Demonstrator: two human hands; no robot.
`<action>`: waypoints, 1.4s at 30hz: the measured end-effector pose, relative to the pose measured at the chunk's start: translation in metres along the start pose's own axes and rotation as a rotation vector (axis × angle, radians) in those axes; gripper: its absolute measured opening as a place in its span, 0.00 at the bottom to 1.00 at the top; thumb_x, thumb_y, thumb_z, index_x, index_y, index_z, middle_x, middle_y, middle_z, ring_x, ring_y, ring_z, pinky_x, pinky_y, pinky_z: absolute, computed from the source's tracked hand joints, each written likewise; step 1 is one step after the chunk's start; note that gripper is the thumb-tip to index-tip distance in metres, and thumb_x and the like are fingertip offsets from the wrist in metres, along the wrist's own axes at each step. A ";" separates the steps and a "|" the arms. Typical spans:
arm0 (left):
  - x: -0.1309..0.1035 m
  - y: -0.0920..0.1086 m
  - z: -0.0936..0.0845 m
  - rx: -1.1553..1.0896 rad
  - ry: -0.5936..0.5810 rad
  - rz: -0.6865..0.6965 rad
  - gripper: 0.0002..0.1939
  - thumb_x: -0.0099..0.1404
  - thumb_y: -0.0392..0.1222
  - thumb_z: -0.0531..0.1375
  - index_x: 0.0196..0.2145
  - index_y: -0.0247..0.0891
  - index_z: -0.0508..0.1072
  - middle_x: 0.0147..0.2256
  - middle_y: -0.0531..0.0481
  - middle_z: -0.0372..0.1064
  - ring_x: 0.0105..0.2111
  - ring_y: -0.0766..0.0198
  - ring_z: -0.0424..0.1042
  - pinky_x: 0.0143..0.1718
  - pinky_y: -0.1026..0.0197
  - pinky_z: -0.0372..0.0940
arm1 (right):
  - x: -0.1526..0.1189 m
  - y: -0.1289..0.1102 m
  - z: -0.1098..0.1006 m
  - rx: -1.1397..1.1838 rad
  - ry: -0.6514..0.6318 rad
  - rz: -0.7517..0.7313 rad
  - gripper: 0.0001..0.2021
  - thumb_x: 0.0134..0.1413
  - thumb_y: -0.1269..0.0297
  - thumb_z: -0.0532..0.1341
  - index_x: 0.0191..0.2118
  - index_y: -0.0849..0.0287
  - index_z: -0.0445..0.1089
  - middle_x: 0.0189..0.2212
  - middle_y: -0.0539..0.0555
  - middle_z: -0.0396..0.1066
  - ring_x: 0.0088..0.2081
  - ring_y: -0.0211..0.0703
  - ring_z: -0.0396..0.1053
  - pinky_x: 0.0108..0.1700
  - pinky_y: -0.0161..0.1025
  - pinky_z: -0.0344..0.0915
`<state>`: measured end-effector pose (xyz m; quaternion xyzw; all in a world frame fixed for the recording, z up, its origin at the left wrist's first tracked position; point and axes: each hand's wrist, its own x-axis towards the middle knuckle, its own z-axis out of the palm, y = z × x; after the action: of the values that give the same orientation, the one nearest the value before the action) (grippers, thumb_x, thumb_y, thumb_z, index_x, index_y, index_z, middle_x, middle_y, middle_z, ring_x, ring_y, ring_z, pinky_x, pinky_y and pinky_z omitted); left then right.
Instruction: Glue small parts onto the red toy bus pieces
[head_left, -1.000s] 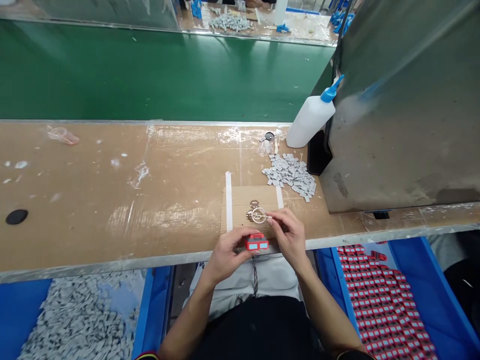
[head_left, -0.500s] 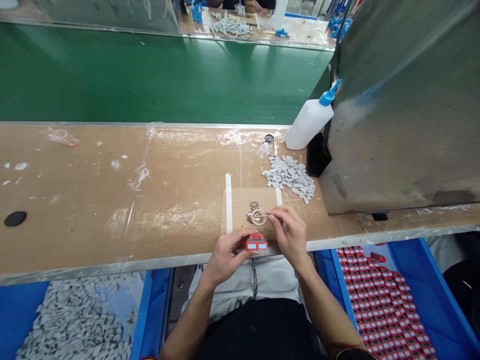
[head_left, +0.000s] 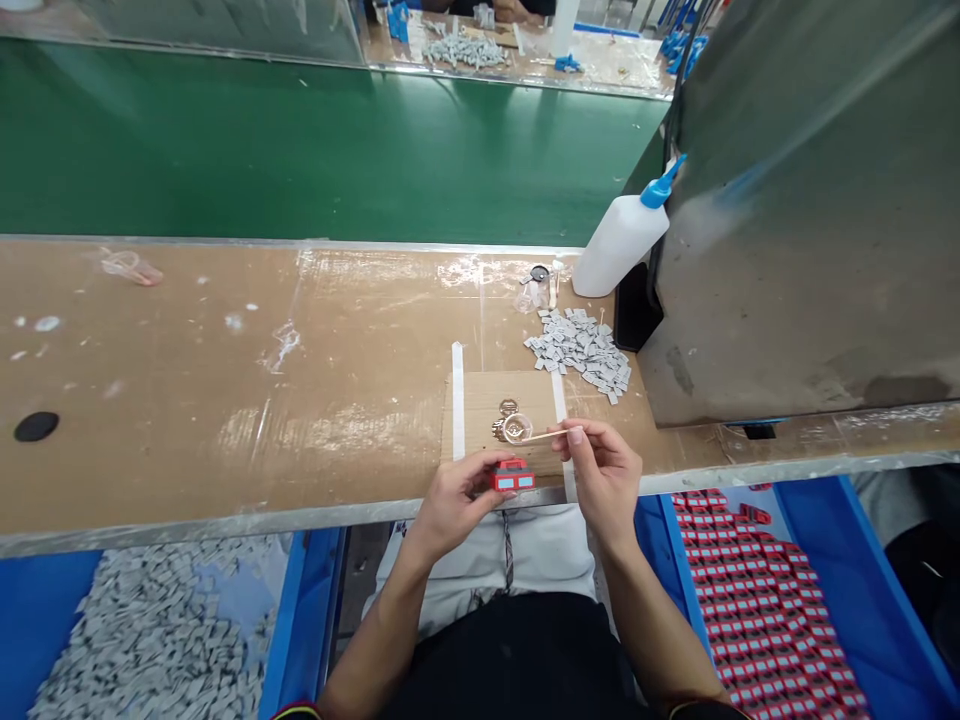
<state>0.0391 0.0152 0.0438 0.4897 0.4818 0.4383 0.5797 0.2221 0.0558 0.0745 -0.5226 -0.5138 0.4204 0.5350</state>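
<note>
My left hand [head_left: 457, 498] is closed around the left side of a small red toy car [head_left: 513, 475], holding it at the bench's front edge. It has grey trim and two pale blue windows facing me. In my right hand [head_left: 602, 475] a thin wooden stick [head_left: 545, 435] is pinched between thumb and fingers. Its far end points left, at a small clear cup [head_left: 516, 429]; whether the tip touches what is inside I cannot tell. The cup rests on a cardboard sheet [head_left: 480, 400], over some shiny brownish rings or marks.
Small grey pieces [head_left: 577, 350] lie heaped beyond my right hand, near a white squeeze bottle [head_left: 621, 245] and a metal housing [head_left: 802, 220]. Blue bins below the bench hold grey pieces [head_left: 165, 630] at left and red toy cars [head_left: 772, 600] at right. A green belt [head_left: 322, 150] runs behind.
My right hand has drawn back to the right, away from the cup, showing more of the stick. My left hand keeps the toy car in nearly the same place.
</note>
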 end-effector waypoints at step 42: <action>-0.002 -0.001 -0.001 0.056 -0.024 0.051 0.15 0.63 0.37 0.66 0.48 0.36 0.79 0.42 0.42 0.82 0.41 0.56 0.82 0.41 0.59 0.79 | -0.016 -0.014 -0.004 -0.394 -0.270 -0.534 0.09 0.66 0.72 0.59 0.45 0.53 0.74 0.35 0.54 0.81 0.35 0.44 0.81 0.39 0.38 0.77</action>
<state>0.0375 0.0137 0.0433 0.5233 0.4742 0.4332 0.5600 0.2225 0.0382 0.0864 -0.4027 -0.7696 0.2240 0.4421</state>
